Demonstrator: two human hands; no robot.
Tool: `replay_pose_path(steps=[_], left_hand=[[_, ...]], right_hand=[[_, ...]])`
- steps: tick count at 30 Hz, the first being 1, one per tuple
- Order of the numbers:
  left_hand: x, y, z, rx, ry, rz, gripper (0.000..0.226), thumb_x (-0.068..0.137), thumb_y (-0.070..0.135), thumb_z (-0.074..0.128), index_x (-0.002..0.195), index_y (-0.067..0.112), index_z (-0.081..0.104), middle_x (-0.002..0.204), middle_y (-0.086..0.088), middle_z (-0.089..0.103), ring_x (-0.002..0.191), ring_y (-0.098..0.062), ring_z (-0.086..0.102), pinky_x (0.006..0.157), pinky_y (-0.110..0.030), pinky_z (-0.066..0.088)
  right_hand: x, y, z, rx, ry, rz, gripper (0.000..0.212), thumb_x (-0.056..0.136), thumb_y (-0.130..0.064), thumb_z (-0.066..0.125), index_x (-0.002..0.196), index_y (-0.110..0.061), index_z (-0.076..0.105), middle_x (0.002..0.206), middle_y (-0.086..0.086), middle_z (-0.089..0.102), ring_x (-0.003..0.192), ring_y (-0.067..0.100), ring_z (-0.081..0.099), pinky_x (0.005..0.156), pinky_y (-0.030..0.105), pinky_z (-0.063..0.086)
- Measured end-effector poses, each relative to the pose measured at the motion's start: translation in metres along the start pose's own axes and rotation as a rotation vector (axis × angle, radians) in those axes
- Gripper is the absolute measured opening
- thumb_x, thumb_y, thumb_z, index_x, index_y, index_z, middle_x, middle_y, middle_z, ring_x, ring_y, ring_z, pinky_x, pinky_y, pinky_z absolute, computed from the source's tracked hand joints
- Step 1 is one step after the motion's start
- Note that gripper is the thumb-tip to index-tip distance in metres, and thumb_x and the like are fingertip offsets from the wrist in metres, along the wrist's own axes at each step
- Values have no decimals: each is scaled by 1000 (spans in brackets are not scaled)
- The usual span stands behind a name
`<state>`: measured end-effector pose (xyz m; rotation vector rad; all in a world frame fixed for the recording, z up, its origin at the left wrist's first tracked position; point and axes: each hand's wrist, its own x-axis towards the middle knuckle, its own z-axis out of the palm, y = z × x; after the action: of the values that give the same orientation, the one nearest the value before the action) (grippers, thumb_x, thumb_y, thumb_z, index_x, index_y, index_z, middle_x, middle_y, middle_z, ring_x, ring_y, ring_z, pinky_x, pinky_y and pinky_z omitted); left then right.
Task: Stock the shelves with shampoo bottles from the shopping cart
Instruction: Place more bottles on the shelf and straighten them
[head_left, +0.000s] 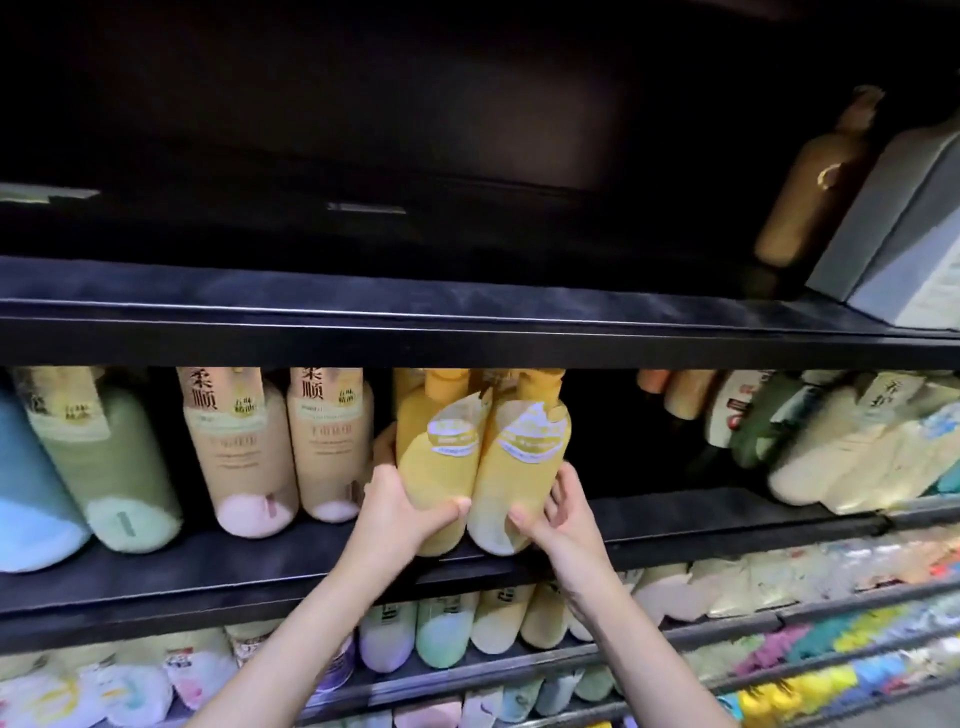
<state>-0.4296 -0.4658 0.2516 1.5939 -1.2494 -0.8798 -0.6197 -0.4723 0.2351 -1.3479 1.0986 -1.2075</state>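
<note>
Dark store shelving (467, 551) holds stocked rows; left hand (402, 512) and right hand (558, 512) each grip a yellow shampoo bottle (441, 467) (524, 457) mid-placement, apparently needing a push rearward and release.

Dark shelving unit (467, 332), dim light, black back panel (363, 130).

Both bare forearms reach up and forward from the bottom edge, slanting toward each other so the hands come close together at the middle. The left hand (397, 512) is raised with its back to the camera, thumb stretched out to the right and the fingers wrapped away out of sight, gripping. The right hand (563, 519) sits just beside it, thumb pointing left, its fingers spread and curled upward, also gripping. The wrists are slightly bent back.
</note>
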Motion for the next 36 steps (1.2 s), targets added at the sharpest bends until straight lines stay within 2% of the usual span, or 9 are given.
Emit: replay_pose_path(steps=[3,6,10,14,17,23,27,30,36], left_hand=[[1,-1,2,20,0,0,69,54,42,87,95,4,46,103,-14,57,100,-25,56,84,-36,47],[-11,-1,10,108,159,93,56,66,32,83,89,7,38,95,-11,48,95,-27,50,75,-31,39],[-24,-5,22,211,398,181,66,67,45,78,108,10,40,106,-4,48,100,-28,52,76,-41,47],[-22,-5,25,253,470,222,50,72,45,74,86,11,39,87,-5,46,81,-31,48,61,-35,35],[-20,-4,24,200,459,197,47,77,41,72,81,12,35,78,-3,44,71,-28,42,59,-34,28],[-14,-8,28,215,400,220,41,87,38,61,79,11,32,73,0,38,68,-26,41,61,-34,32],[-10,-13,31,228,357,259,35,91,35,54,78,11,32,73,3,32,71,-26,41,64,-33,33],[-11,-19,33,182,346,238,40,87,36,61,79,12,30,73,4,32,73,-24,40,65,-34,36],[-10,-29,36,210,411,165,53,71,38,78,82,13,33,80,-7,42,80,-31,47,68,-40,43]], right_hand=[[9,2,-3,-40,-41,3,74,62,-35,80,125,-18,46,125,4,60,115,9,59,97,23,47],[13,5,-4,-118,-46,-9,55,77,-31,73,124,-29,44,124,3,50,115,6,56,101,23,45],[14,10,-3,-173,-5,-7,74,70,-47,72,133,-21,42,125,-2,59,115,5,58,99,25,47],[23,11,-2,-170,-8,9,38,90,-14,62,122,-20,43,110,-13,58,96,-13,56,76,3,45],[26,15,3,-190,-10,7,26,91,-16,59,111,-26,45,107,-12,58,90,-18,57,72,1,43],[25,18,7,-204,5,-42,40,92,-21,57,129,-19,42,116,-13,58,100,-18,55,77,0,42],[25,24,5,-245,-16,-17,26,92,-27,56,114,-18,46,106,-15,58,106,-3,57,81,5,44],[24,31,3,-235,-75,10,35,89,-20,64,117,-28,44,118,-11,59,111,-1,58,99,24,46],[19,31,13,-333,76,-26,66,69,-33,82,115,-39,36,121,-7,50,114,4,50,93,23,42]])
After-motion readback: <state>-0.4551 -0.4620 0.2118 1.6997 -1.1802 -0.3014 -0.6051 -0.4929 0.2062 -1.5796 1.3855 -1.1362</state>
